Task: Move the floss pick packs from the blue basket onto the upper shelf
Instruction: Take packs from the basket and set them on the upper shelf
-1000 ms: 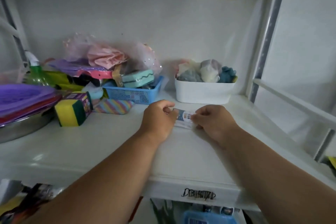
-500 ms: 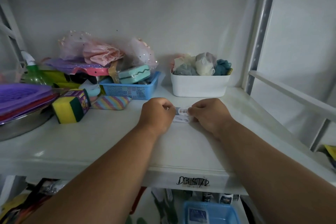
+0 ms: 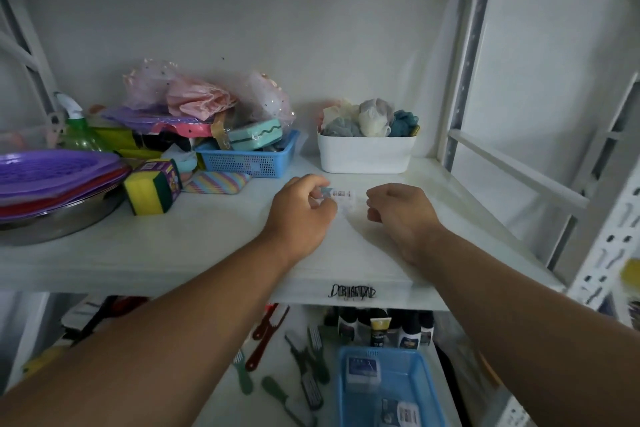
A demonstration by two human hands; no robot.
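Two hands reach over the upper shelf (image 3: 207, 246), side by side near its middle. The left hand (image 3: 302, 210) has its grip clamped on a floss pick pack (image 3: 341, 197) — fingers curled round the pack's left end, with the pack lying low at the shelf surface; whether it rests flat there is hard to tell. The right hand (image 3: 398, 208) sits just beside the pack's right end, apart from it, fingers loosely curled and holding nothing. Below, on the lower shelf, the blue basket (image 3: 429, 392) holds two more packs — one near its back wall (image 3: 363, 370), another toward the front (image 3: 401, 414). Behind the hands stand a white bin (image 3: 365, 158) filled with bath puffs and a smaller blue crate (image 3: 249, 163) piled with goods. Left of that lies a yellow-and-green sponge (image 3: 149, 191), and beside it a stack of purple plates (image 3: 52, 173).
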